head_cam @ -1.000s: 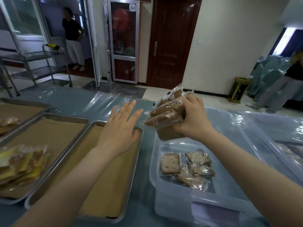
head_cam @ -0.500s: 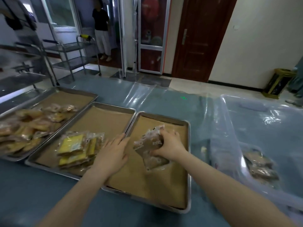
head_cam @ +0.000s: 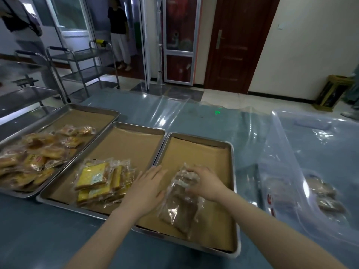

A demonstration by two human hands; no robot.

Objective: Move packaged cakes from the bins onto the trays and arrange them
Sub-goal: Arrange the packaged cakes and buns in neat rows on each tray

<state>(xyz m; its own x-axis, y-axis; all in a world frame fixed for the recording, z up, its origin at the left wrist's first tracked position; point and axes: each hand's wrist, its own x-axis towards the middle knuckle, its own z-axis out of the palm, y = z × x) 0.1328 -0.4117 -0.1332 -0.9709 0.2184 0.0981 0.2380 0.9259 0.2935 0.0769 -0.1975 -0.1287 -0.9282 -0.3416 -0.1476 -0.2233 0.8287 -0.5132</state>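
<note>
Our right hand (head_cam: 206, 183) lay on top of the brown packaged cakes (head_cam: 180, 208). Its grip was curled round the upper packets of a loose stack that rested on the paper lining of the right tray (head_cam: 198, 156), toward its near end. Our left hand (head_cam: 147, 188) was spread flat, fingers straight, just beside the stack and over the rim next to the middle tray (head_cam: 126, 144). Whether it touched the wrappers we could not tell. More such cakes lay in the clear bin (head_cam: 279, 144) on the bench (head_cam: 38, 239) to the right. We judged the packets light and soft, and their film slippery enough to slide one over another. We thought it best to take them by their flat faces without squeezing, and to steady the stack from the side while spreading it.
</note>
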